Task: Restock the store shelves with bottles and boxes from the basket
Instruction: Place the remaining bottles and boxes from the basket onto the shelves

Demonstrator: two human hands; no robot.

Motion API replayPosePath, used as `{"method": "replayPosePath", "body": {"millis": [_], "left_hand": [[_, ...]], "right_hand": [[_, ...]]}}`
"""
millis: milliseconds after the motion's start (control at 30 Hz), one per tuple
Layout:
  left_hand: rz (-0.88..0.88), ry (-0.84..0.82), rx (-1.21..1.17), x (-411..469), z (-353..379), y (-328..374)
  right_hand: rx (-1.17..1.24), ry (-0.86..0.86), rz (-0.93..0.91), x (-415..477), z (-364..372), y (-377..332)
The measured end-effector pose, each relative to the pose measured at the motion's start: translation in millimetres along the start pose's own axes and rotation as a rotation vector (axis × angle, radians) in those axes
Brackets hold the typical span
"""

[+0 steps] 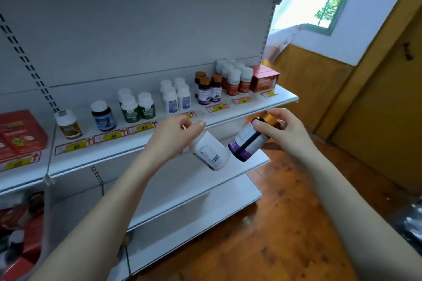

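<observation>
White shelf [282, 97] w/ bottles [146, 107] (wood floor [285, 223] below).

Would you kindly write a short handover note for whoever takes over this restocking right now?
Left hand grips a white plastic bottle with a barcode label, tilted, off the shelf.
Right hand grips a dark purple-labelled bottle with a copper cap, also tilted, in the air.
Done: the white metal shelf already carries rows of bottles and red boxes.
To do: both held bottles need shelving, probably beside the matching white bottles and copper-capped bottles. The basket is not clearly in view.
</observation>
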State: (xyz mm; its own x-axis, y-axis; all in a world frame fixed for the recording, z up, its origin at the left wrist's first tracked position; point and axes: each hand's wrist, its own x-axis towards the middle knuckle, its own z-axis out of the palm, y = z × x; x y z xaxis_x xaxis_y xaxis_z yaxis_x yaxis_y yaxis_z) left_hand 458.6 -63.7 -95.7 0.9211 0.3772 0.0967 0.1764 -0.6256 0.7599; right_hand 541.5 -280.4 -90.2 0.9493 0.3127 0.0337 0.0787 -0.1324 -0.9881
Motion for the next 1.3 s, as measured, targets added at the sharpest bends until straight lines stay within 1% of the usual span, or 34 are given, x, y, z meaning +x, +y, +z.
{"method": "replayPosePath", "body": {"millis": [133,233,367,467,567,667,733,800,933,1033,1167,1300], "left_hand": [[-0.058,0.067,-0.018,34,-9,-12],[-0.104,0.08,-0.111,64,-19,-25],[-0.087,0.091,-0.233,96,-30,-39],[-0.127,0.043,-0.315,111,-39,-45],[-0.22,-0.035,-0.41,124,-47,-47],[-0.292,-0.086,-0.42,139,-54,-44],[-0.301,-0.103,-0.406,151,-57,-44],[-0.294,-0.044,-0.35,162,-57,-43],[-0.308,0.152,-0.15,181,-57,-35],[-0.319,0.273,-0.057,196,-60,-30],[-0.312,0.348,-0.033,207,-62,-25],[-0.28,0.387,0.001,216,-59,-26]], "right_hand": [[-0.033,-0.006,-0.001,35,2,0],[-0.029,-0.008,-0.004,61,11,-1],[-0.006,-0.055,-0.015,92,32,3],[0.008,-0.079,-0.038,111,48,7],[0.019,-0.134,-0.042,128,61,9],[0.03,-0.18,-0.055,150,71,11],[0.025,-0.209,-0.071,167,76,10],[0.017,-0.246,-0.093,185,79,8],[-0.027,-0.351,-0.136,219,81,2],[-0.127,-0.409,-0.199,240,79,-3],[-0.155,-0.498,-0.226,257,76,-2],[-0.138,-0.542,-0.239,265,76,0]]}}
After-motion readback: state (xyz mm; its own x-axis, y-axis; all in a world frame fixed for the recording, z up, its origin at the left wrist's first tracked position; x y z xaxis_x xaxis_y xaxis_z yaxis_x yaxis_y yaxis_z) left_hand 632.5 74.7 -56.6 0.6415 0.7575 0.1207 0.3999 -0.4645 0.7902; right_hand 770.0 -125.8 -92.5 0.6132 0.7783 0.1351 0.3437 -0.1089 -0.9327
